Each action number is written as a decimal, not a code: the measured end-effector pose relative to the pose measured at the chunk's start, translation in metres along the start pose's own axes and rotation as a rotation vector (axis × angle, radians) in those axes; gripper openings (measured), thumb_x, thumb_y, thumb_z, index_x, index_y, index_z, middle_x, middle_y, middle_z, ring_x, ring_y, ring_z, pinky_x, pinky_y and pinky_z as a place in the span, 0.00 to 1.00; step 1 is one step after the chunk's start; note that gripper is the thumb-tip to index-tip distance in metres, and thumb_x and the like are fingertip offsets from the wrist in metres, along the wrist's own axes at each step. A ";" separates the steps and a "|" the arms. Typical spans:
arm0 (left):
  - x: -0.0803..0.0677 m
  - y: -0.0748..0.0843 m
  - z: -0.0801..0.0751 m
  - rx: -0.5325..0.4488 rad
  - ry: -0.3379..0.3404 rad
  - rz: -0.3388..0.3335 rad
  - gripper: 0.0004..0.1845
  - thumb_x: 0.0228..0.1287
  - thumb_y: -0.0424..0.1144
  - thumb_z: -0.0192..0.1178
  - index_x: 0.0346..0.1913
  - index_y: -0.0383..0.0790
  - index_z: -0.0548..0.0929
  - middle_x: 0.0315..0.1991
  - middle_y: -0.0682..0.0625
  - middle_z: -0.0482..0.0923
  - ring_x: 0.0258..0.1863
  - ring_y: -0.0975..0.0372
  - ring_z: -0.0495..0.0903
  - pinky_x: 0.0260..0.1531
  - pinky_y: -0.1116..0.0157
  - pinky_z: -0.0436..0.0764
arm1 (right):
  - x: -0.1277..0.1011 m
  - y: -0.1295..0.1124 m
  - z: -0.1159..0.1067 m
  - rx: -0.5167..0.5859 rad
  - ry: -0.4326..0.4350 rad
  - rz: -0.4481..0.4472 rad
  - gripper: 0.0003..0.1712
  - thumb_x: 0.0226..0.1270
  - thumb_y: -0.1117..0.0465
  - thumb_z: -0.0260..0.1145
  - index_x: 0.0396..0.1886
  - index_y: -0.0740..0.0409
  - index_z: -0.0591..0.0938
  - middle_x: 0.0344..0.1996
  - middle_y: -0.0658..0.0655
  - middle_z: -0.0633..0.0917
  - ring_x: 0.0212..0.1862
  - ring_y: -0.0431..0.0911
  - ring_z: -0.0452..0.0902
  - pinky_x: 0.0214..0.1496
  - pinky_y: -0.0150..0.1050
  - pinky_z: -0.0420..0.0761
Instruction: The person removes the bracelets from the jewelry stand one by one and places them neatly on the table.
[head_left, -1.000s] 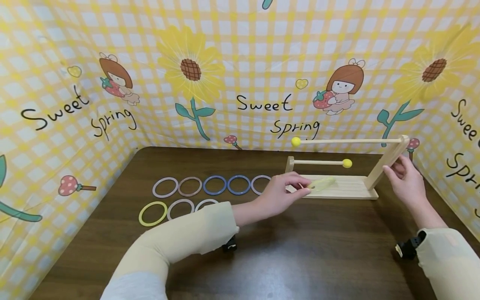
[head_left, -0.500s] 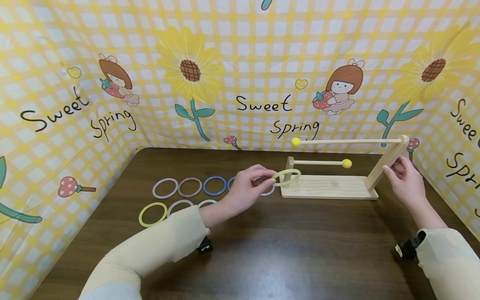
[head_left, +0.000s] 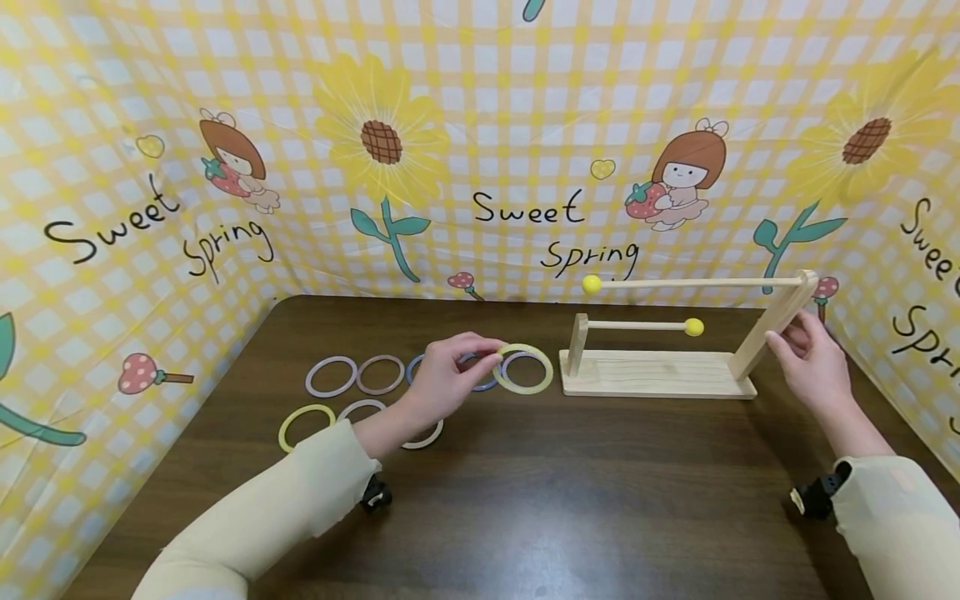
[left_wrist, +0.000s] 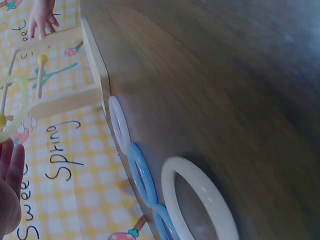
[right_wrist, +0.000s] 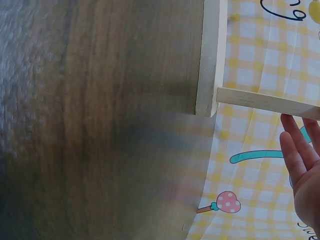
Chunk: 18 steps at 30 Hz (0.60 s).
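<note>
My left hand (head_left: 450, 379) pinches a pale yellow-green ring (head_left: 549, 373) between thumb and fingers, left of the wooden stand. In the head view this ring overlaps a lilac ring (head_left: 526, 357) on the table. The left wrist view shows the held ring (left_wrist: 25, 102) at its left edge, above the fingers. The wooden stand (head_left: 652, 385) has a flat base, two uprights and two horizontal rods with yellow ball ends; both rods are bare. My right hand (head_left: 813, 367) touches the tall upright (right_wrist: 260, 100) with extended fingertips.
Several rings lie left of the stand: a lavender ring (head_left: 331, 396), a brownish ring (head_left: 380, 393), two blue rings partly behind my left hand, a yellow ring (head_left: 282, 433) and a white ring (head_left: 423, 447). A checked cloth (head_left: 525, 100) surrounds the dark wooden table (head_left: 570, 500).
My left hand has carried the yellow-green ring leftward from over the stand's base to the row of rings, turning it to face the camera. My right hand stays at the tall upright.
</note>
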<state>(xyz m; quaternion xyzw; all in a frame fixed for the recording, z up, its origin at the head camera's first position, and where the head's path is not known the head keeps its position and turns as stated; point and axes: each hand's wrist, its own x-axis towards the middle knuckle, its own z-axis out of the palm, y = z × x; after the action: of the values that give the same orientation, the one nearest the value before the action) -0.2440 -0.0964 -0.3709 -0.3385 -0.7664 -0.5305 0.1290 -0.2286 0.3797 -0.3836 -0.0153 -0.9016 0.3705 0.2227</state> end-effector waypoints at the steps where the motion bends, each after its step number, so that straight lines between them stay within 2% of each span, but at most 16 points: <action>1: -0.001 -0.002 -0.002 0.021 -0.010 0.009 0.09 0.64 0.31 0.64 0.45 0.34 0.87 0.38 0.46 0.84 0.31 0.62 0.79 0.26 0.68 0.80 | 0.000 0.000 0.000 0.001 0.001 0.000 0.32 0.75 0.56 0.57 0.71 0.65 0.61 0.56 0.78 0.73 0.42 0.17 0.65 0.37 0.12 0.66; 7: -0.008 -0.016 -0.011 0.118 -0.087 0.043 0.08 0.63 0.31 0.65 0.44 0.38 0.88 0.35 0.51 0.84 0.23 0.61 0.75 0.20 0.68 0.75 | 0.000 -0.001 0.000 0.012 0.002 0.001 0.32 0.75 0.56 0.57 0.71 0.66 0.61 0.57 0.78 0.73 0.45 0.19 0.66 0.39 0.13 0.67; 13: -0.012 -0.023 -0.020 0.172 -0.187 0.012 0.07 0.63 0.31 0.65 0.43 0.39 0.88 0.34 0.54 0.85 0.24 0.64 0.75 0.22 0.65 0.76 | 0.000 -0.001 0.000 0.016 0.002 -0.005 0.32 0.75 0.56 0.57 0.71 0.66 0.61 0.57 0.78 0.72 0.44 0.19 0.66 0.39 0.13 0.67; 18: -0.013 -0.029 -0.027 0.194 -0.292 -0.019 0.07 0.63 0.30 0.65 0.43 0.38 0.88 0.35 0.49 0.85 0.30 0.66 0.78 0.29 0.66 0.77 | 0.000 0.000 0.001 0.030 0.012 -0.021 0.31 0.75 0.57 0.57 0.70 0.68 0.62 0.56 0.79 0.73 0.42 0.16 0.65 0.39 0.13 0.67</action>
<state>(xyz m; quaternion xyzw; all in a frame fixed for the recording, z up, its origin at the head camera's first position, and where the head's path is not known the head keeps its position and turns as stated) -0.2575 -0.1315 -0.3882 -0.3905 -0.8278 -0.4005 0.0435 -0.2288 0.3791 -0.3839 -0.0046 -0.8946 0.3816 0.2324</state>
